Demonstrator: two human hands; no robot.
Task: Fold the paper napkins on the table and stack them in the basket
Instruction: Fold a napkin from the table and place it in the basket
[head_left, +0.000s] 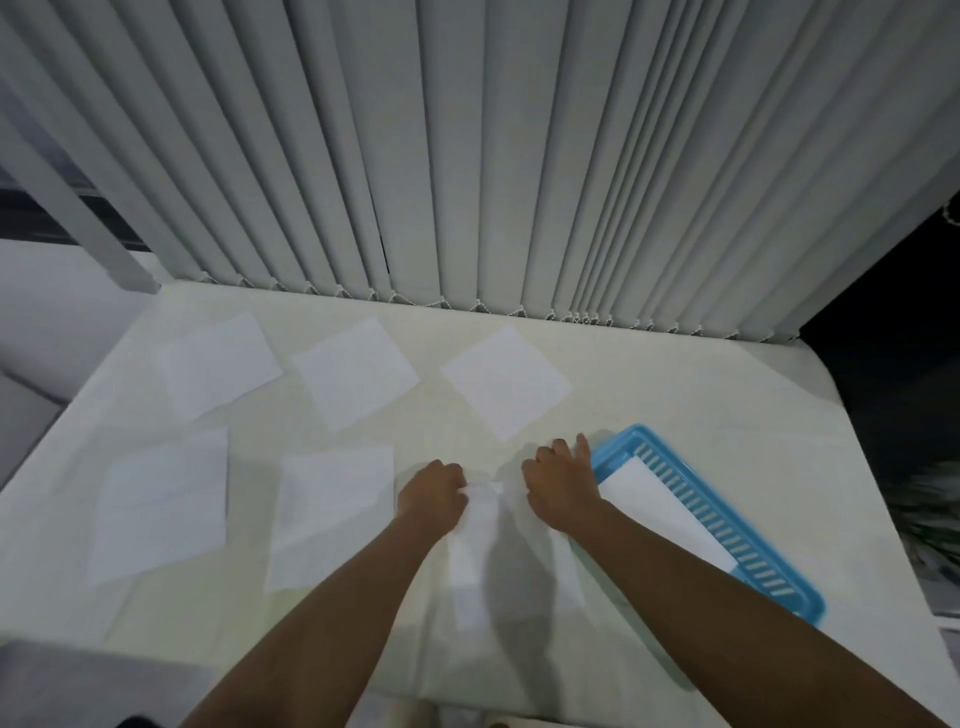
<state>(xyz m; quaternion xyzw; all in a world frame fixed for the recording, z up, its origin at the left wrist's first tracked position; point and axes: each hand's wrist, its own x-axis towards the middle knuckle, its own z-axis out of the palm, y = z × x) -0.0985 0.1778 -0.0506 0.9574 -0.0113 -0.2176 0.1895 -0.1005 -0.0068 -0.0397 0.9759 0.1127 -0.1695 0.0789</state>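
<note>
The left hand (435, 493) pinched the far edge of the napkin being folded (475, 540), near centre, while the right hand (560, 483) pressed flat with fingers spread, probably to steady it. One folded napkin (660, 512) already lay in the blue basket (727, 512) just right; five unfolded napkins (353, 371) waited left and far.

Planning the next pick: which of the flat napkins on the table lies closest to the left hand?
The near-row napkin just left of the left hand; its right edge almost reaches that hand, unlike the other four.
</note>
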